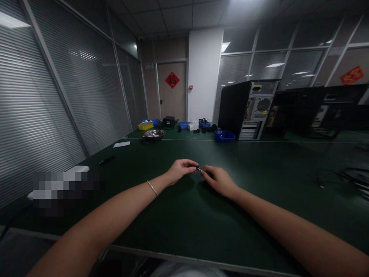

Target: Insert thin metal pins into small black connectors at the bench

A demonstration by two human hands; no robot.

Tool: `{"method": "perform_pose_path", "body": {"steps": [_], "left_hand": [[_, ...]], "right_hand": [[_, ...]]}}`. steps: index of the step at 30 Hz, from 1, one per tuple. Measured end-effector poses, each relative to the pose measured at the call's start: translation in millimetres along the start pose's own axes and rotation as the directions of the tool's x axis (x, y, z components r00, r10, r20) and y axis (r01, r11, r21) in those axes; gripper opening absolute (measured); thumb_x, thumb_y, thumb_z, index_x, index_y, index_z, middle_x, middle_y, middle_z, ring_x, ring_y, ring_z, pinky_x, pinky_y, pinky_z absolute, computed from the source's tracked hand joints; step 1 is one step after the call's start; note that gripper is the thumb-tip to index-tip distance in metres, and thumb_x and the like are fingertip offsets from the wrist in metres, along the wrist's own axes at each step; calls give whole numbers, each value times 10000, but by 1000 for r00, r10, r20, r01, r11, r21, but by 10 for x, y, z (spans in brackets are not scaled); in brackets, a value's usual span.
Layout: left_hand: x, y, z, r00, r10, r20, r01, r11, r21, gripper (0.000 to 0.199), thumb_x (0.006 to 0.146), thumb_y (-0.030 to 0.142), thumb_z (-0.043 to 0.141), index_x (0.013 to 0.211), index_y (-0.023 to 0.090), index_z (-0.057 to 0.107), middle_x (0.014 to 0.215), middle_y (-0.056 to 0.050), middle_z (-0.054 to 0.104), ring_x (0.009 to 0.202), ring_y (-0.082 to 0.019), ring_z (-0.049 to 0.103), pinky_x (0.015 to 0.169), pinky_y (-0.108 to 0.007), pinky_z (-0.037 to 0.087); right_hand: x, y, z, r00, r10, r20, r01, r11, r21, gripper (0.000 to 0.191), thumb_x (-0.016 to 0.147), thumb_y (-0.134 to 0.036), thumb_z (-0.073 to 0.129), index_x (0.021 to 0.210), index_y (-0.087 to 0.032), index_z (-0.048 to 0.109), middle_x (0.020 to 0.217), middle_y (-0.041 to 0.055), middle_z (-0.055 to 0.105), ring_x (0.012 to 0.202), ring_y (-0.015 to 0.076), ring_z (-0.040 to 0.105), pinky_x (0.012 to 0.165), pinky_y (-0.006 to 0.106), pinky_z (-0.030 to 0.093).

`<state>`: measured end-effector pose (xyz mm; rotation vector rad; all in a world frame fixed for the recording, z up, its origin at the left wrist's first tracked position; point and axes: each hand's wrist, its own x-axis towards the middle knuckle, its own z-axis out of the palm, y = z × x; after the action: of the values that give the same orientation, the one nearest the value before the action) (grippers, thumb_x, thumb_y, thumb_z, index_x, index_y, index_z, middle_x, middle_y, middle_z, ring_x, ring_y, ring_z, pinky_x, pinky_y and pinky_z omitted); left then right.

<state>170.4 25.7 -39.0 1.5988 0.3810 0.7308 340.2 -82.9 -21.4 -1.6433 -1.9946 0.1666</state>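
Note:
Above the green table (161, 227), my left hand (181, 170) pinches a small dark object (197, 167) between thumb and fingers. My right hand (218, 179) is closed on a thin, light metallic piece (200, 169), whose tip meets the dark object. The two hands face each other, a small gap apart. What exactly the small parts are is too tiny to tell. A thin bracelet circles my left wrist.
Farther back stand a metal bowl (154, 134), a blue bin (224, 135), a yellow tray (145, 125) and a black computer case (245, 109). A dark pen-like tool (106, 160) and white paper (122, 144) lie left. Cables (353, 175) lie right.

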Motion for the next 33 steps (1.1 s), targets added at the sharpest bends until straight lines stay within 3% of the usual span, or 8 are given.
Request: {"method": "perform_pose_path", "body": {"steps": [12,33], "left_hand": [[-21,43,23,998,-42,46,43,999,-29,337,665,239,693,973,114,632,910,-98,648,785,-141,599,790,-315,441],[-71,140,3,976,-159,149,174,981,-91,362,670,248,692,997,107,628,912,-108,646,781,-134,591,813,-327,432]], "right_hand": [[7,26,10,1000,-14,10,15,997,-79,349,893,-436,326,793,-211,574,652,1,582,587,127,513,542,220,308],[-34,-14,-67,996,-43,73,41,999,24,343,886,-434,351,808,-199,589,671,-2,585,586,116,494,570,220,356]]}}
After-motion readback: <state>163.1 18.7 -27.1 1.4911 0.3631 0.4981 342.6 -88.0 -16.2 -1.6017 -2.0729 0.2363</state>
